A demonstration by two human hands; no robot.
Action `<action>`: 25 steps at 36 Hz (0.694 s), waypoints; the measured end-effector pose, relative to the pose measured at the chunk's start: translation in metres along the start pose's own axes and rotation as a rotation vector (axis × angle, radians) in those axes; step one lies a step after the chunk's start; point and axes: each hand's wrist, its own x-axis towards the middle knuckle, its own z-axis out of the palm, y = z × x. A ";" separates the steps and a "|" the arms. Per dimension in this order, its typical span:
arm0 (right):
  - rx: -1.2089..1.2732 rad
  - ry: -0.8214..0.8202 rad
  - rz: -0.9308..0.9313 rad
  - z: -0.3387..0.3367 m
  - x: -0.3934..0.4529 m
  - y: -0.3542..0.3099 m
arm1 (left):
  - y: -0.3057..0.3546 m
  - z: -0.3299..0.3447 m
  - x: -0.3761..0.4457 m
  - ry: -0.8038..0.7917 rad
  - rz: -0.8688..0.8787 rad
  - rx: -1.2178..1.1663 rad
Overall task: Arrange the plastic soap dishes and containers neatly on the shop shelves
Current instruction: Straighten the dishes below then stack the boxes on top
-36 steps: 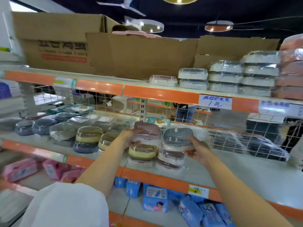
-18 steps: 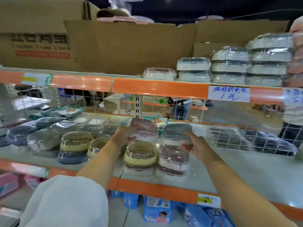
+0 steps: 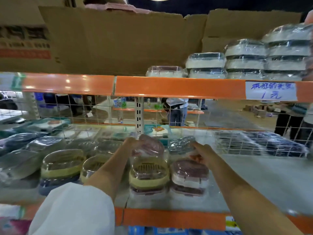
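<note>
While both arms reach over the middle shelf (image 3: 254,182) in the head view, the left hand (image 3: 131,145) grips a wrapped pink soap dish (image 3: 149,146) and the right hand (image 3: 201,152) pinches a grey soap dish (image 3: 181,144), each held above the stacks at about 6 o'clock from them: the yellow dish (image 3: 149,173) and the mauve dish (image 3: 189,173). Judging by this, the step is stacking or setting back these two. Next they likely need lowering squarely, so the slippery wrap does not slide.

A shop, orange-edged shelves (image 3: 179,87), handwritten price label (image 3: 271,91), stacked wrapped soap dishes (image 3: 245,60), cardboard boxes (image 3: 118,39)
</note>
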 end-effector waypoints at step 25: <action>-1.021 0.119 -0.199 -0.008 -0.007 0.001 | 0.006 0.025 -0.029 0.235 0.384 1.055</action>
